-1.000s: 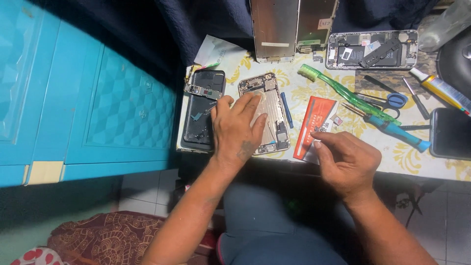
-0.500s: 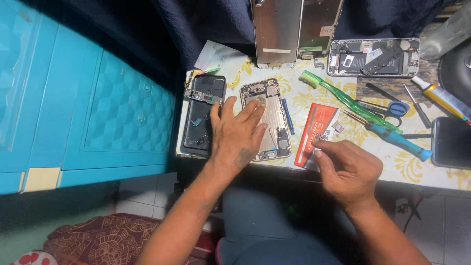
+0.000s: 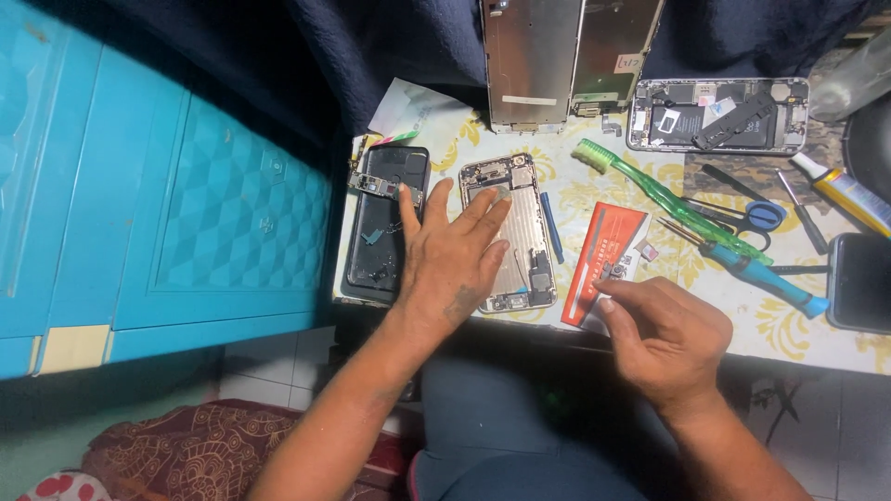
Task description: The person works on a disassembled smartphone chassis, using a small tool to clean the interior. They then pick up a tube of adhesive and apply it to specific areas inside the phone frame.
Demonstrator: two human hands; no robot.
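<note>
My left hand (image 3: 457,260) lies flat, fingers spread, on an opened silver phone housing (image 3: 522,215) in the middle of the table. A black phone back (image 3: 382,223) with loose parts lies just left of it, under my thumb tip. My right hand (image 3: 661,332) hovers at the table's front edge, fingers pinched over a small dark part (image 3: 614,272) on a red packet (image 3: 603,255). Whether the fingers hold the part is hidden.
A green toothbrush (image 3: 668,197), blue-handled screwdriver (image 3: 761,276), blue scissors (image 3: 754,213), glue tube (image 3: 840,190) and a dark phone (image 3: 861,280) lie to the right. Another opened phone (image 3: 715,115) and two metal screen plates (image 3: 534,65) sit at the back. A turquoise cabinet (image 3: 167,186) stands left.
My left hand has spread flatter over the silver housing, while my right hand has stayed pinched near the red packet. The view has shifted slightly.
</note>
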